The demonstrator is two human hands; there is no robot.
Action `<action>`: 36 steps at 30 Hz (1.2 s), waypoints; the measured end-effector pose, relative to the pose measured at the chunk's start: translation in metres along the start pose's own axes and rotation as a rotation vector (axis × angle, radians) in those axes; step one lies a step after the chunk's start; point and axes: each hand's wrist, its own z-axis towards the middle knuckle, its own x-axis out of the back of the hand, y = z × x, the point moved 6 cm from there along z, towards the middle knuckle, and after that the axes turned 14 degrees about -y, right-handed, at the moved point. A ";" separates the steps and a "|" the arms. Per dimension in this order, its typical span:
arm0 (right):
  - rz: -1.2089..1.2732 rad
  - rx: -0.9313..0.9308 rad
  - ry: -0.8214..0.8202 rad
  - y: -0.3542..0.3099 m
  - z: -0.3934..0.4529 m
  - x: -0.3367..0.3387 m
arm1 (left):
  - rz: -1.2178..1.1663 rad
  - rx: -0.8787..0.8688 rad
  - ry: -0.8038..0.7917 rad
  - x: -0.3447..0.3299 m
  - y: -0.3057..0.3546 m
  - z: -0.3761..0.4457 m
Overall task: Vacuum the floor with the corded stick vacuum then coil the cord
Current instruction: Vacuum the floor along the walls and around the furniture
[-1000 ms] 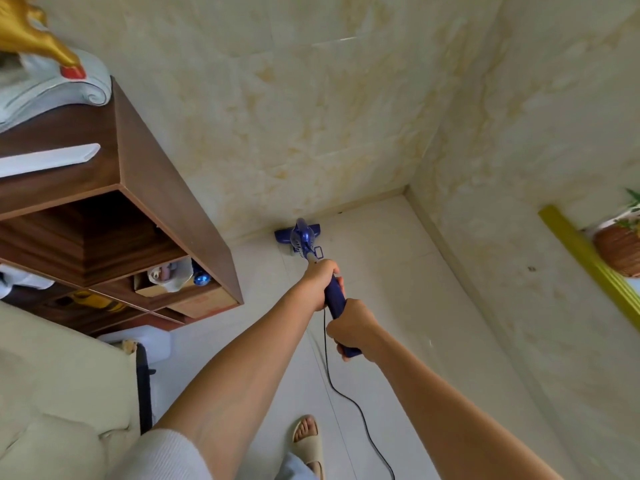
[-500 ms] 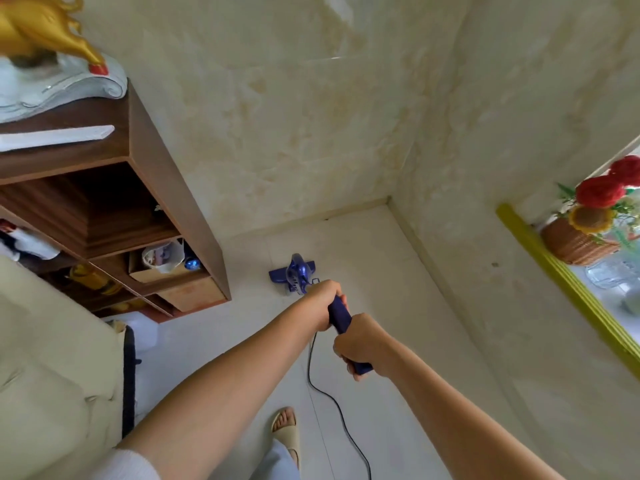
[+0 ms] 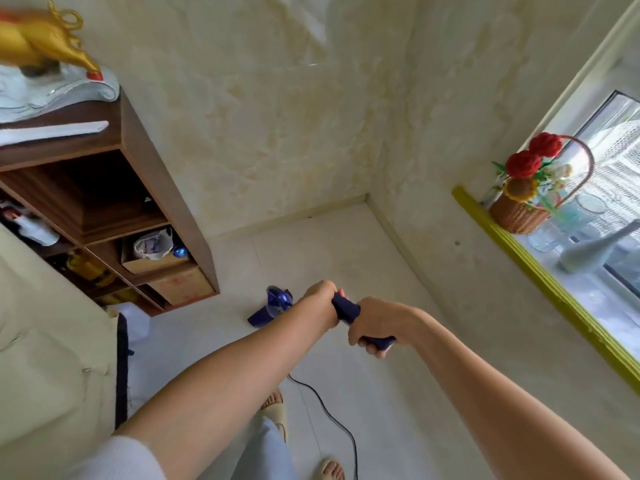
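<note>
Both hands wrapped round the vacuum (image 3: 277, 304) handle: left hand (image 3: 320, 297) farther, right hand (image 3: 375, 323) nearer. Head on floor (image 3: 346, 244) near shelf (image 3: 166, 188); keep flat, clear of trailing cord (image 3: 332, 419).

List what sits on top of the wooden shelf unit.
On the shelf unit top stands a gold figurine on a white wavy base, with a flat white strip lying in front. The frame edge cuts off anything further left.
</note>
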 end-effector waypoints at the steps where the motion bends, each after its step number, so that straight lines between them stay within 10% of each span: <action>1: 0.027 0.000 -0.003 0.004 0.005 -0.005 | 0.093 -0.002 0.037 0.005 -0.001 0.003; 25: 0.068 0.019 0.019 -0.140 0.202 -0.051 | -0.003 -0.029 -0.040 0.168 0.126 0.113; 36: -0.115 -0.029 0.091 -0.110 0.159 -0.013 | 0.110 -0.011 -0.083 0.107 0.109 0.096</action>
